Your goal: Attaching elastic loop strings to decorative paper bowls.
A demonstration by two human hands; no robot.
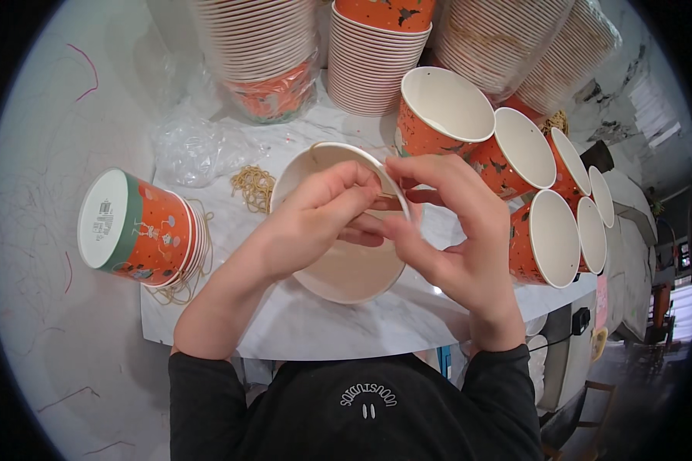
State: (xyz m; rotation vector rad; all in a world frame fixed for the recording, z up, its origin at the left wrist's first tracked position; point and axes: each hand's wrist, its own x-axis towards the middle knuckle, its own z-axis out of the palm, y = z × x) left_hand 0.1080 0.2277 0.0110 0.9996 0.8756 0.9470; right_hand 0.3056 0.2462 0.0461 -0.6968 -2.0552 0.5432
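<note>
A paper bucket [346, 276] with a white inside stands in front of me at the middle of the table, its mouth tilted toward me. My left hand [334, 200] reaches into the mouth, fingers pinched on a thin tan cord [387, 195] by the right side of the rim. Part of the same kind of cord loops over the far rim. Around that right side curls my right hand [457, 230], thumb on the rim and other fingers outside the wall, partly hidden by it. The cord's ends are hidden by my fingers.
Several orange buckets [477, 142] stand at the right. A small upside-down bucket stack [158, 238] with cord around it is at the left. Behind are tall bucket stacks [377, 73], some in plastic. A cord heap [252, 187] and crumpled plastic bag [196, 150] lie on the marbled table [223, 323].
</note>
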